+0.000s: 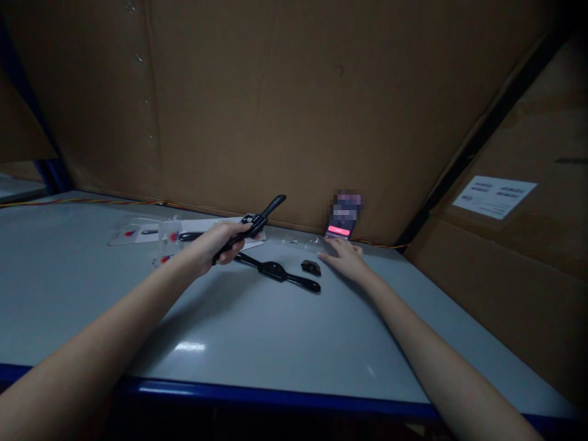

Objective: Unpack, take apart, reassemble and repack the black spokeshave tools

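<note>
My left hand [223, 242] is closed round one handle of a black spokeshave [274, 206], held above the table with its free handle pointing up and to the right. Below it, a second black spokeshave [274, 271] lies flat on the table, partly hidden by my hand. My right hand [344, 257] has its fingers stretched out at the lower end of a phone [342, 222]; whether they touch it I cannot tell. Just left of those fingers lies a small dark part [311, 267].
The grey tabletop [275, 343] has a blue front edge [275, 392]. Clear packaging with printed cards [138, 233] lies behind my left hand. A large cardboard sheet [252, 122] rises at the back, and a labelled carton [505, 257] stands at right. A thin cable [114, 201] runs along the rear.
</note>
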